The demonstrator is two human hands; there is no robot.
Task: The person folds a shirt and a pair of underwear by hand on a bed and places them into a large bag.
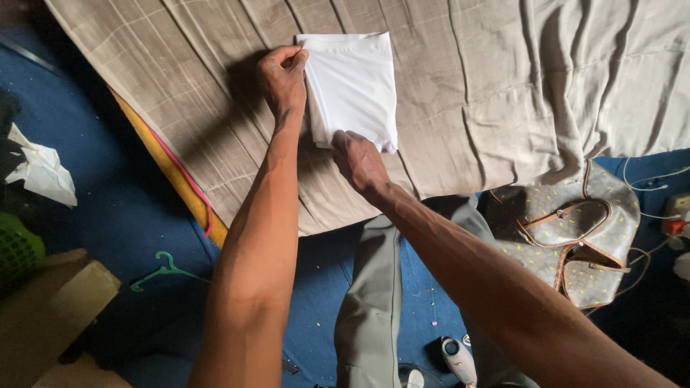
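Note:
A folded white cloth lies on a beige checked bed sheet. My left hand pinches the cloth's upper left edge between thumb and fingers. My right hand grips the cloth's near edge at the bottom. Both arms reach forward from the lower part of the view over the bed's edge.
A patterned brown handbag lies on the blue floor at the right, with cables beyond it. A green hanger, a cardboard box and a white crumpled cloth lie at the left. Grey trousers hang below the bed.

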